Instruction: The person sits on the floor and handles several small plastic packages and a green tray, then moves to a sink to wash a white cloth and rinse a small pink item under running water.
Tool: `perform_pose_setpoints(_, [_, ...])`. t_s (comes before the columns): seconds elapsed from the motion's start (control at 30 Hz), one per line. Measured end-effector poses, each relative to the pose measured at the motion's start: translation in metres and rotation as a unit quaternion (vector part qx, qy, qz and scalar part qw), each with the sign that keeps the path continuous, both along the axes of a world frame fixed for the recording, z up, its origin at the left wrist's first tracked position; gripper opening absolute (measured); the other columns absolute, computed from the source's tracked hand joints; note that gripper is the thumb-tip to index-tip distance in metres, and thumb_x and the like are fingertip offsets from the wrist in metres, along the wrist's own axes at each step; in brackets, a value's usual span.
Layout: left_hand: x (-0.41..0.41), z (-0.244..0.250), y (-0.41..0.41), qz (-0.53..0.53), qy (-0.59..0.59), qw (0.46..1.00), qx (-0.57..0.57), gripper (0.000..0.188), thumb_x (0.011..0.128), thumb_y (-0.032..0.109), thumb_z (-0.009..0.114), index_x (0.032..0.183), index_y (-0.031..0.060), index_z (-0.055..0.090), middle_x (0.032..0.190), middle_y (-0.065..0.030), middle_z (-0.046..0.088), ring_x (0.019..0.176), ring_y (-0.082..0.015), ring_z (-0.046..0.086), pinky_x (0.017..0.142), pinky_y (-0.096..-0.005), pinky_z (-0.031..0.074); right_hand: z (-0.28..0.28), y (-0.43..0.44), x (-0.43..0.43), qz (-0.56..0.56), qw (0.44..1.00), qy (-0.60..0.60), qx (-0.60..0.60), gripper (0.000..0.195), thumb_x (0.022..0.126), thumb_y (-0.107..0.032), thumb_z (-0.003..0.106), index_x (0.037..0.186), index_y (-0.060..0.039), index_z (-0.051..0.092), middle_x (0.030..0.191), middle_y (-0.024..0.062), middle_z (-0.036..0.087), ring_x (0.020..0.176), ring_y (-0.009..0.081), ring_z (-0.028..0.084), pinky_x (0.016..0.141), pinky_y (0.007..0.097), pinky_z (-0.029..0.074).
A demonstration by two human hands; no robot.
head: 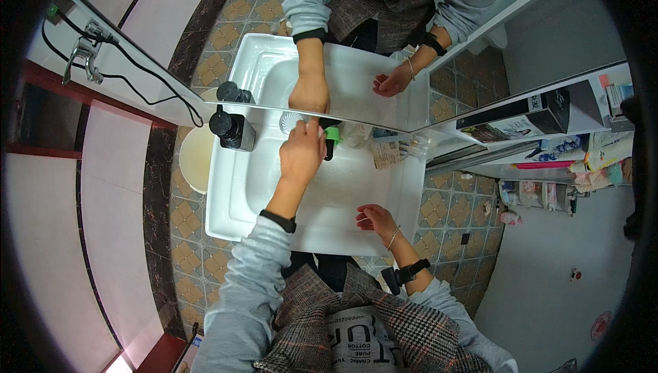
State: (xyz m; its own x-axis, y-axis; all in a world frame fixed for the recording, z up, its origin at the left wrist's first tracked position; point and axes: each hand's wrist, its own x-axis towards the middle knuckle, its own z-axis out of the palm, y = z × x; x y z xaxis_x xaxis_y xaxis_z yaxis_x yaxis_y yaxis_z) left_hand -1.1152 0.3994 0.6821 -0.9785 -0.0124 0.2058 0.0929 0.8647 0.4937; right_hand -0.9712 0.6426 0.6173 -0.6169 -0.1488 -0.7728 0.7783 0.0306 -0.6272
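A white ceramic washbasin (pixel 329 203) spans the space before me. My left hand (pixel 303 149) reaches to its back edge, close under the mirror. Its fingertips point away and partly hide what they touch; whether they grip anything is not plain. Beside them are a white ridged round object (pixel 292 122) and a black item with a bright green part (pixel 332 135). Low over the basin's front right, my right hand (pixel 378 221) hangs with loosely bent fingers and nothing in it.
At the back left stands a black pump bottle (pixel 232 130), with a pale bucket (pixel 196 159) beside the basin. Toothbrushes (pixel 411 148) and a card packet (pixel 386 154) lie back right. A large mirror (pixel 360 80) rises behind. Shelves at right hold a black box (pixel 519 113).
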Motion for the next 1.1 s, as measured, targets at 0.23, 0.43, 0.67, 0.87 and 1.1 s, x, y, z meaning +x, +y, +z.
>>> perform_pose_setpoints(0.23, [0.057, -0.031, -0.027, 0.163, -0.277, 0.817, 0.479, 0.039, 0.091, 0.024, 0.062, 0.119, -0.0003, 0.051, 0.105, -0.0126, 0.064, 0.082, -0.0241, 0.067, 0.065, -0.0390, 0.053, 0.002, 0.005, -0.004, -0.011, 1.000, -0.008, 0.000, 0.025, 0.098, -0.022, 0.048, 0.110, -0.0044, 0.061, 0.093, 0.0094, 0.067, 0.082, 0.0196, 0.066, 0.073, 0.0321, 0.054])
perform_pose_setpoints(0.43, [0.038, -0.038, -0.005, 0.117, -0.159, 0.637, 0.745, 0.032, 0.096, 0.021, 0.054, 0.124, 0.0045, 0.054, 0.103, -0.0054, 0.063, 0.097, -0.0131, 0.058, 0.087, -0.0260, 0.044, -0.004, 0.002, -0.004, 0.000, 1.000, -0.013, 0.001, 0.024, 0.098, -0.022, 0.049, 0.110, -0.0050, 0.061, 0.092, 0.0090, 0.066, 0.081, 0.0189, 0.066, 0.073, 0.0311, 0.054])
perform_pose_setpoints(0.67, [-0.022, -0.072, 0.008, 0.079, -0.212, 0.867, 0.443, 0.035, 0.097, 0.025, 0.047, 0.121, 0.0006, 0.056, 0.101, -0.0171, 0.065, 0.102, -0.0301, 0.061, 0.088, -0.0369, 0.045, -0.007, -0.002, 0.001, 0.018, 0.999, -0.024, 0.020, 0.024, 0.098, -0.022, 0.049, 0.110, -0.0048, 0.061, 0.092, 0.0091, 0.066, 0.080, 0.0190, 0.066, 0.072, 0.0312, 0.055])
perform_pose_setpoints(0.87, [-0.029, -0.084, 0.015, 0.098, -0.152, 0.935, 0.303, 0.028, 0.094, 0.022, 0.047, 0.114, 0.0069, 0.060, 0.102, -0.0230, 0.063, 0.104, -0.0417, 0.057, 0.084, -0.0448, 0.046, -0.011, 0.005, 0.001, 0.003, 1.000, -0.024, 0.017, 0.024, 0.099, -0.021, 0.048, 0.110, -0.0040, 0.061, 0.092, 0.0091, 0.067, 0.080, 0.0193, 0.066, 0.072, 0.0313, 0.055])
perform_pose_setpoints(1.1, [0.032, -0.048, 0.035, 0.055, 0.095, 0.972, 0.207, 0.028, 0.083, 0.000, 0.057, 0.109, 0.0098, 0.062, 0.113, -0.0152, 0.055, 0.097, -0.0379, 0.057, 0.079, -0.0423, 0.049, -0.007, 0.006, 0.000, 0.000, 1.000, -0.009, 0.020, 0.024, 0.098, -0.021, 0.049, 0.110, -0.0033, 0.061, 0.092, 0.0099, 0.067, 0.079, 0.0193, 0.066, 0.071, 0.0312, 0.055])
